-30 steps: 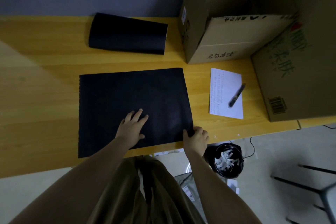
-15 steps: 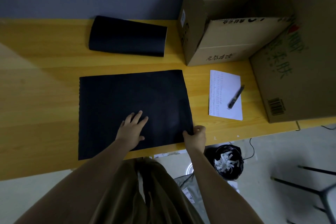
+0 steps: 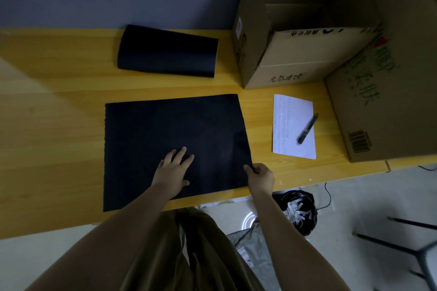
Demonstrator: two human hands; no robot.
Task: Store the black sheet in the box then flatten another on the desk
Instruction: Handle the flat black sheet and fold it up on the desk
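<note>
A large black sheet (image 3: 170,134) lies flat on the yellow desk (image 3: 52,139), reaching the desk's near edge. My left hand (image 3: 173,171) rests palm down on its lower middle, fingers spread. My right hand (image 3: 260,178) pinches the sheet's near right corner between thumb and fingers. A second black sheet (image 3: 168,52), curled into a loose roll, lies at the back of the desk. An open cardboard box (image 3: 290,54) stands to the right of the roll.
A white written note (image 3: 288,123) with a dark pen (image 3: 307,129) on it lies right of the sheet. A bigger cardboard box (image 3: 387,92) fills the desk's right end. Below the desk are a black bin (image 3: 299,210) with paper scraps and chair legs (image 3: 406,243).
My right hand has closed tighter on the sheet's near right corner. My left hand stays flat on the sheet. The sheet itself has barely shifted.
</note>
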